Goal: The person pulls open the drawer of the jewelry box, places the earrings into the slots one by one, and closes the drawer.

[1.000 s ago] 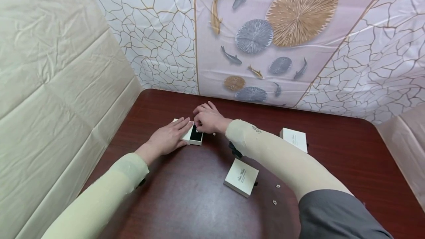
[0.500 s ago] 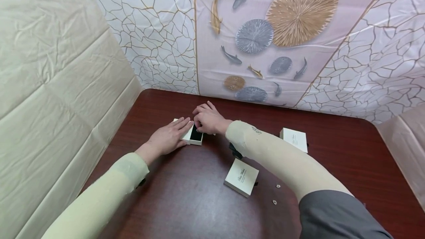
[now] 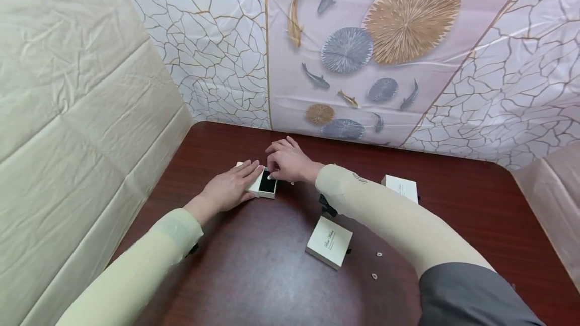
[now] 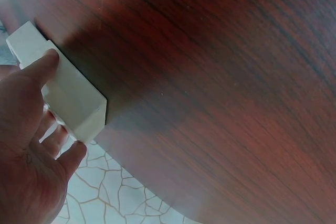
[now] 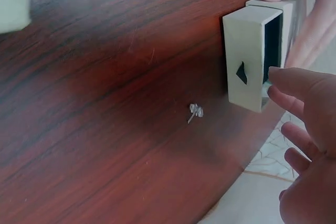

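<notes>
A small white drawer-style jewelry box [image 3: 268, 194] lies near the table's far left, its drawer partly out and its black lining showing. My left hand [image 3: 229, 185] holds the sleeve; in the left wrist view, the thumb lies along one side and fingers are on the other. At the drawer's opening, my right hand [image 3: 290, 161] pinches a small, shiny earring [image 3: 269, 177] between thumb and finger, mostly hidden. In the right wrist view, another earring, a stud [image 5: 196, 111], lies on the table near the drawer front [image 5: 244, 59], which has a black ribbon tab.
A second white box [image 3: 329, 242] with printed lettering sits nearer the front, and a third box [image 3: 401, 188] is behind the right forearm. Two small pieces of jewelry, one above [image 3: 379, 254] and one below [image 3: 374, 276], lie at the right. A patterned cloth stands behind the table.
My right hand and forearm have shifted slightly right, uncovering more of the drawer's black lining and the small shiny piece at the thumb. The left hand and the box stay in place.
</notes>
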Demonstrator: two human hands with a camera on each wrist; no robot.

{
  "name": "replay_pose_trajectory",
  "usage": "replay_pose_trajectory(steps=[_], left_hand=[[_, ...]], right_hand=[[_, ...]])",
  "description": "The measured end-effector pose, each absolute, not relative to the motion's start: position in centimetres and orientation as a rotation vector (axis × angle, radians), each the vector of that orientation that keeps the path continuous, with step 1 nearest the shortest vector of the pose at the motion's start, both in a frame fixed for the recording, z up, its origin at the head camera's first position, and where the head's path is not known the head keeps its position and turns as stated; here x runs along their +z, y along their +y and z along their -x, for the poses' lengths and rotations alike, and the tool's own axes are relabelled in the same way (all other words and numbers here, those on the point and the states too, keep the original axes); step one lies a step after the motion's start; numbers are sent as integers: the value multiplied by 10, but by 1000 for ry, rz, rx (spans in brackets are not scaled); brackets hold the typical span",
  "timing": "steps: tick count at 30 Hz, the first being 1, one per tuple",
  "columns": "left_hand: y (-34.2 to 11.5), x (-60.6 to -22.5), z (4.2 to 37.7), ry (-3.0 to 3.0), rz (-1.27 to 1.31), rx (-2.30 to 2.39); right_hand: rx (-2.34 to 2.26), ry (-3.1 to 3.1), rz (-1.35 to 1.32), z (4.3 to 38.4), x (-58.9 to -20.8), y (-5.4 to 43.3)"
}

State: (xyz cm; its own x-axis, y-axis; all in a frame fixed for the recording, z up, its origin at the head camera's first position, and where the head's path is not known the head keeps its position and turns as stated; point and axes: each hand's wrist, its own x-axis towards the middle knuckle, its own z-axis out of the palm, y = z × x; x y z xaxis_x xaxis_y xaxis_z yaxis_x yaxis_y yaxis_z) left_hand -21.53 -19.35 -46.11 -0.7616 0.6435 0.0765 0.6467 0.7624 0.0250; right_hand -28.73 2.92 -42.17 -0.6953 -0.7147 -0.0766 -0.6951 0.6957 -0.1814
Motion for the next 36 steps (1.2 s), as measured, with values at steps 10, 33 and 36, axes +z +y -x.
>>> replay_pose_trajectory(steps=[10, 33, 36], left_hand=[[-191, -458, 213, -2880, 1064, -79], [-191, -457, 213, -2937, 1041, -27], [-190, -457, 213, -2935, 1045, -36]], right_hand=[[-256, 2762, 1141, 285, -408, 56], [-131, 2764, 1242, 275, -439, 87], [-131, 2772, 1243, 276, -443, 87]])
